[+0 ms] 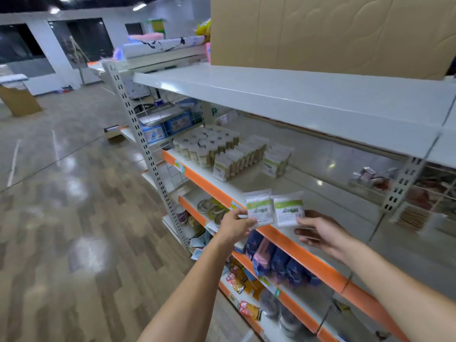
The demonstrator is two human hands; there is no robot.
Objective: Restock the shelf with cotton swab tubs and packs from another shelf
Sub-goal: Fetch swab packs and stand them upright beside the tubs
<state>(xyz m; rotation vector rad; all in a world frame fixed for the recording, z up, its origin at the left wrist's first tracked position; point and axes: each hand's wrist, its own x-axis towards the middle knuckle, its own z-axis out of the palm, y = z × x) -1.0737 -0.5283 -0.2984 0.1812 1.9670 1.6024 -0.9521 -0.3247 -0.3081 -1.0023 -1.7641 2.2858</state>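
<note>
Bright, even indoor light from ceiling tubes (139,6) overhead throws white glare patches across the glossy floor (74,193) and the shelf's back panel (333,166). Wide-angle distortion bends the shelf uprights (worst at the edges) — the whole view is softly blurred, far background most.

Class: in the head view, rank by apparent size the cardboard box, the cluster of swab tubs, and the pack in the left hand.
1. cardboard box
2. cluster of swab tubs
3. pack in the left hand, though it is nearer the camera.

Two held swab packs (259,208), two pack rows (237,157), one tub cluster (207,144)
</note>
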